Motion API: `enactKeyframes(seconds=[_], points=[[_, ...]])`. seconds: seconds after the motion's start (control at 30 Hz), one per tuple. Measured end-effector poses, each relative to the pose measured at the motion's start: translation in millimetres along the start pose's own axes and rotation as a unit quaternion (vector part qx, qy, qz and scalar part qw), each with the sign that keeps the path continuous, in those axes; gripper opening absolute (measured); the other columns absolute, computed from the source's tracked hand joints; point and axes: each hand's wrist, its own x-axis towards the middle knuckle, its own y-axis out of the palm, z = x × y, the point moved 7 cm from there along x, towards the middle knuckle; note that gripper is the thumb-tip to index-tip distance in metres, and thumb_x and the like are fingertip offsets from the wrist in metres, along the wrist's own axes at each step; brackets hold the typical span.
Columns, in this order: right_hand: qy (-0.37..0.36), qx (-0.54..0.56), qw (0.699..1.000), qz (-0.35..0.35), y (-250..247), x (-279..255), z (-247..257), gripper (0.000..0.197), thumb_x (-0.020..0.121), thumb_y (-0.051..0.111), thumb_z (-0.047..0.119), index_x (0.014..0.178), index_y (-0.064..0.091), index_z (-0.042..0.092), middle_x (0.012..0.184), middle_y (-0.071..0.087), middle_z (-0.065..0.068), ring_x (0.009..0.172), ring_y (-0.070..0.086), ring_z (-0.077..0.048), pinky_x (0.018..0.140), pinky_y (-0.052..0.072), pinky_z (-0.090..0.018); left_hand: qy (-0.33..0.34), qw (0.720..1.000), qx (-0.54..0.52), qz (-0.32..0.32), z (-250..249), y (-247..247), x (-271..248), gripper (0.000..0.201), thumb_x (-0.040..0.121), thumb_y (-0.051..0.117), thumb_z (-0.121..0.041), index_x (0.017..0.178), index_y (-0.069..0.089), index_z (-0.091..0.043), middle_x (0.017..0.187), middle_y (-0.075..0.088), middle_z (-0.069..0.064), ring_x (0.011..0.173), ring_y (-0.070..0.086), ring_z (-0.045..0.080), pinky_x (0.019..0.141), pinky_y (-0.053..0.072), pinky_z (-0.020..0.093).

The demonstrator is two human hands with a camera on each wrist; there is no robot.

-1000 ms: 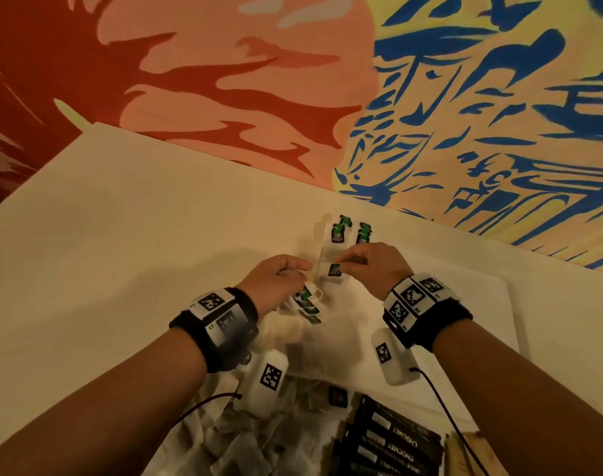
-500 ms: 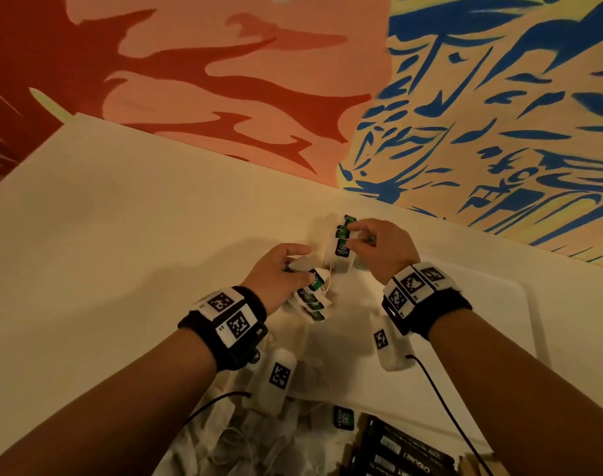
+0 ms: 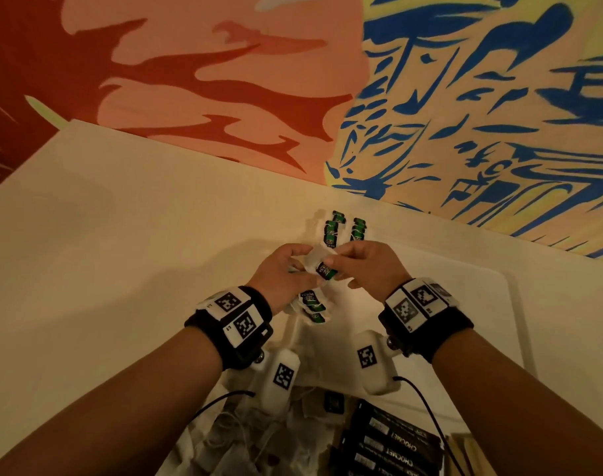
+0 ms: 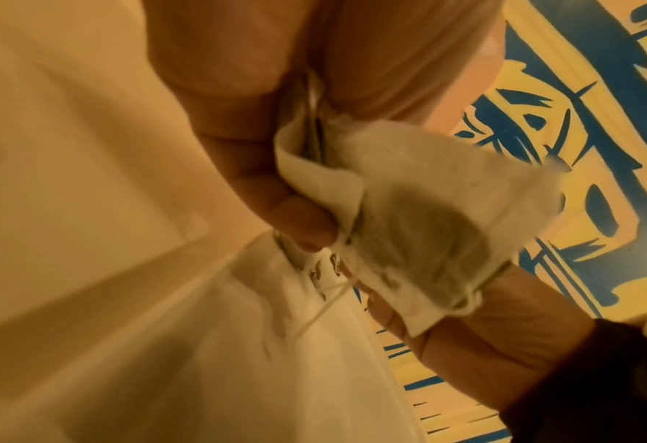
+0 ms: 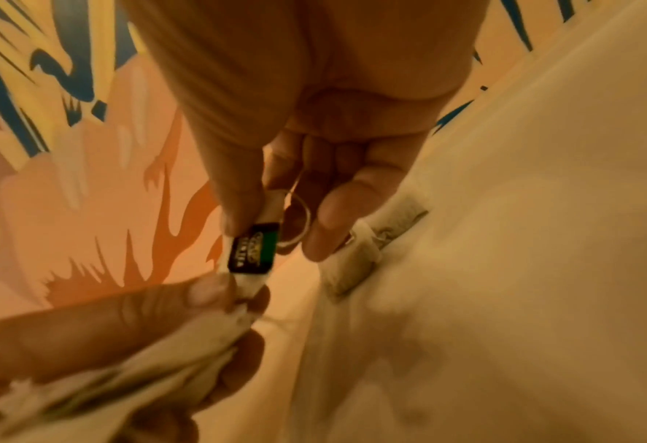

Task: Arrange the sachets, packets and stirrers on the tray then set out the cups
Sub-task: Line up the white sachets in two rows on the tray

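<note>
Above the tray (image 3: 492, 304), both hands' grips pinching one tea bag (image 3: 322, 266).

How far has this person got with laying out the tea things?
Early on. A few tea bags already lie in a row at the far end of the white tray. In hand: the right hand pinches one tea bag from the bundle that the left hand grips. Left: a heap of loose tea bags and dark packets at the near edge. No cups are in view.
</note>
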Motion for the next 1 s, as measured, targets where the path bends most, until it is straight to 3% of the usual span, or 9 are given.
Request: enactKeyframes(seconds=[0.13,0.23,0.33,0.47,0.6,0.8,0.9,1.0], points=[[-0.048,-0.061,0.996,-0.045,-18,0,4,0.012,0.086,0.066,0.015,0.088,0.068,0.027,0.077,0.065,0.007,0.07,0.06,-0.01,0.055,0.05,-0.021,-0.032,0.999,0.017,0.021,5,1,-3,0.041,0.078,0.074,-0.011,0.113,0.057,-0.025,0.099,0.067,0.005,0.082,0.066,0.023,0.075,0.056,0.044],[-0.069,-0.168,0.983,-0.041,-27,-1,5,0.028,0.09,0.054,0.007,0.103,0.069,0.026,0.1,0.068,0.004,0.088,0.062,-0.015,0.071,0.052,-0.025,-0.053,0.998,0.012,0.032,8,0,-5,0.038,0.08,0.073,-0.012,0.113,0.057,-0.023,0.093,0.066,0.002,0.077,0.064,0.022,0.065,0.053,0.037],[-0.094,-0.29,0.952,-0.021,-30,-3,11,0.045,0.088,0.042,-0.001,0.12,0.063,0.022,0.118,0.064,-0.003,0.108,0.057,-0.019,0.084,0.039,-0.018,-0.059,0.998,0.008,0.034,9,-1,-6,0.038,0.081,0.071,-0.01,0.114,0.057,-0.021,0.092,0.064,0.001,0.074,0.062,0.021,0.054,0.047,0.028],[-0.099,-0.297,0.95,-0.021,-35,-2,13,0.05,0.088,0.044,0.0,0.126,0.058,0.029,0.106,0.064,0.0,0.099,0.057,-0.015,0.084,0.039,-0.019,-0.054,0.998,0.007,0.024,9,-2,-3,0.037,0.082,0.068,-0.006,0.115,0.058,-0.017,0.091,0.061,0.002,0.079,0.061,0.022,0.068,0.049,0.031],[-0.117,-0.338,0.933,0.047,-24,2,13,0.054,0.089,0.045,0.002,0.133,0.05,0.033,0.098,0.065,0.003,0.092,0.059,-0.012,0.083,0.042,-0.02,-0.048,0.999,0.013,0.021,8,-2,0,0.031,0.084,0.064,-0.005,0.112,0.058,-0.018,0.09,0.06,0.002,0.078,0.061,0.02,0.078,0.051,0.035],[-0.115,-0.393,0.906,0.106,-9,19,14,0.06,0.088,0.045,0.0,0.139,0.042,0.034,0.096,0.064,0.003,0.095,0.061,-0.018,0.086,0.047,-0.027,-0.04,0.999,0.021,0.019,10,-5,3,0.027,0.085,0.063,-0.006,0.108,0.058,-0.019,0.088,0.06,-0.001,0.074,0.06,0.016,0.068,0.051,0.03],[-0.131,-0.405,0.902,0.081,-11,30,19,0.06,0.088,0.046,0.001,0.139,0.041,0.032,0.109,0.065,0.0,0.102,0.059,-0.021,0.09,0.046,-0.03,-0.038,0.999,0.029,0.018,10,-7,3,0.026,0.086,0.063,-0.007,0.108,0.059,-0.02,0.088,0.061,-0.001,0.077,0.061,0.017,0.066,0.051,0.028],[-0.137,-0.373,0.918,-0.001,-26,32,22,0.049,0.091,0.05,0.004,0.133,0.048,0.03,0.115,0.063,0.001,0.105,0.057,-0.018,0.09,0.043,-0.029,-0.032,0.999,0.032,0.012,9,-10,5,0.027,0.086,0.063,-0.006,0.11,0.06,-0.018,0.089,0.062,-0.001,0.075,0.06,0.014,0.066,0.049,0.024]])
